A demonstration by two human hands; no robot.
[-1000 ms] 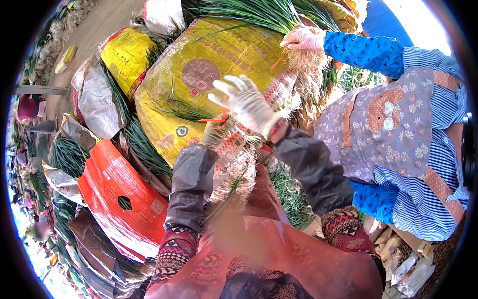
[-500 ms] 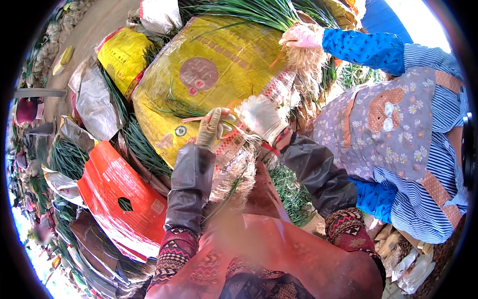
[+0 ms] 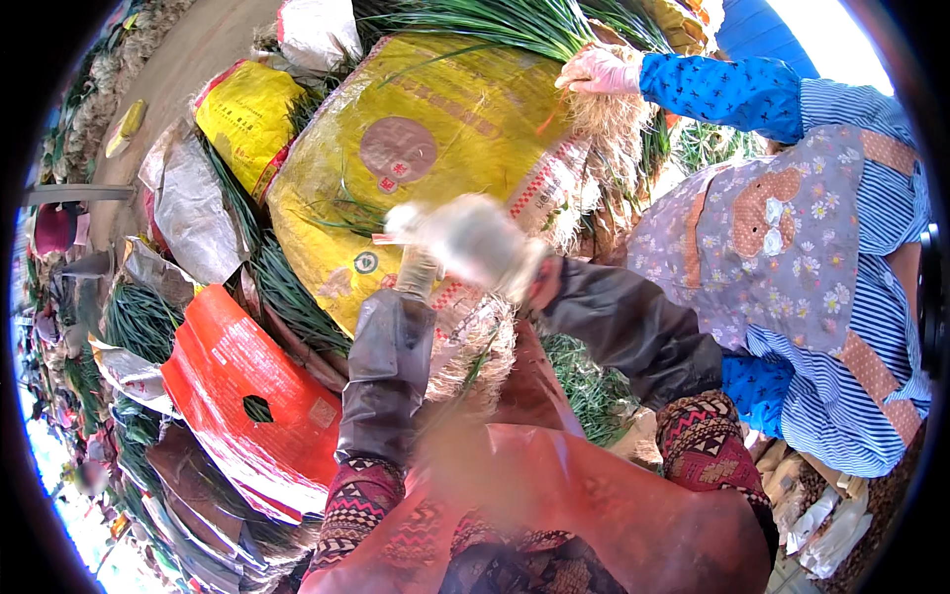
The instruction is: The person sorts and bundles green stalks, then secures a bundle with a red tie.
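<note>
Both my hands wear pale gloves and meet over the near edge of a large yellow woven sack (image 3: 465, 129). My left hand (image 3: 418, 272) is mostly hidden behind the right. Beside its fingers juts the end of a thin orange strip (image 3: 384, 239), apparently still pinched there. Across it lies my right hand (image 3: 480, 243), smeared by motion, so its fingers cannot be read. Green leaves (image 3: 351, 216) lie on the sack just beyond my hands. Below my wrists hangs a bundle of pale, stringy roots (image 3: 475, 366).
At right, a co-worker in a flowered apron (image 3: 742, 247) has a pink-gloved hand (image 3: 604, 71) on a bundle of long green leaves (image 3: 495, 25). A red sack (image 3: 252, 396) and a smaller yellow sack (image 3: 247, 119) lie at left, among more leaves. Cut greens (image 3: 584, 386) lie below my right forearm.
My right hand has swung left across my left hand and now covers its fingers. My left hand stays near the same spot. The co-worker's hand has barely moved.
</note>
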